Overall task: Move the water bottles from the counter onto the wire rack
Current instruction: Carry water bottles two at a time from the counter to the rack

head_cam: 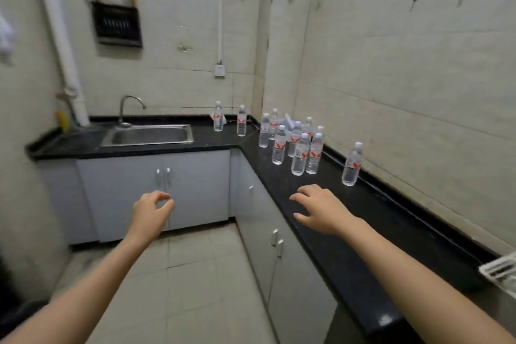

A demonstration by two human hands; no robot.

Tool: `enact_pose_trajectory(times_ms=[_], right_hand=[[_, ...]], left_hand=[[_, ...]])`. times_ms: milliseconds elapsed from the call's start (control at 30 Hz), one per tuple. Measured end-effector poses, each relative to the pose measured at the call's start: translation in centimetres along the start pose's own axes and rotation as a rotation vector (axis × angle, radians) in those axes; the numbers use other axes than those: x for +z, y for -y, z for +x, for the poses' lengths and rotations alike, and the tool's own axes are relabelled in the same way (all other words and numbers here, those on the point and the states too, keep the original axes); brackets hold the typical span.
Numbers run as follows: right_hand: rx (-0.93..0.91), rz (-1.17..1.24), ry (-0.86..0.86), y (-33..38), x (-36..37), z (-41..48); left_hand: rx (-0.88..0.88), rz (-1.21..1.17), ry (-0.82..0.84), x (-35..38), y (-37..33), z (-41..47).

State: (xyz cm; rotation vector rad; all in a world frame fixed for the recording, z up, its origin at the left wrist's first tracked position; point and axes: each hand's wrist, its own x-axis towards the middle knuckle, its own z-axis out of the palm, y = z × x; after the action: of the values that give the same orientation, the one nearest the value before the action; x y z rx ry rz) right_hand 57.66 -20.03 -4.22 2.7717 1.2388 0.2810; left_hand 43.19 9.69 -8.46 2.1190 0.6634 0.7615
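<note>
Here, at the far left, a steel sink (150,134) with a curved faucet (127,109) is set into the black L-shaped tabletop (391,218). In front of the grey cabinets (195,184) the left hand (152,211) hangs over the floor, off the tabletop. Its fingers (164,196) are loosely curled, the thumb close to the forefinger, and they hold nothing.

To the right of the sink, a pair of water bottles (218,117) stands upright near the back wall, slightly apart from each other. Past the corner, a cluster of water bottles (293,142) stands tightly packed on the tabletop, all upright with white caps and red labels; the exact count is hard to tell.

The right hand (321,209) hovers palm down over the tabletop's front edge, near the cluster but touching no bottle, its fingers (303,190) spread and relaxed, empty. Further right, a lone water bottle (352,165) stands upright beside the wall. At the right edge, a blurred corner of the white wire rack (499,269) shows, well apart from all the bottles.
</note>
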Motion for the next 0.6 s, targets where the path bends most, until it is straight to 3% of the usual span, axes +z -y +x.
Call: enact_pose_trajectory(times_ms=[233, 600], right_hand=[[-0.071, -0.032, -0.021, 10.7, -1.8, 11.9], [-0.044, 0.115, 0.059, 14.6, 2.1, 22.5]], left_hand=[[-0.030, 0.039, -0.165, -10.5, 7.2, 6.3], [-0.074, 0.035, -0.131, -10.2, 13.4, 14.0]])
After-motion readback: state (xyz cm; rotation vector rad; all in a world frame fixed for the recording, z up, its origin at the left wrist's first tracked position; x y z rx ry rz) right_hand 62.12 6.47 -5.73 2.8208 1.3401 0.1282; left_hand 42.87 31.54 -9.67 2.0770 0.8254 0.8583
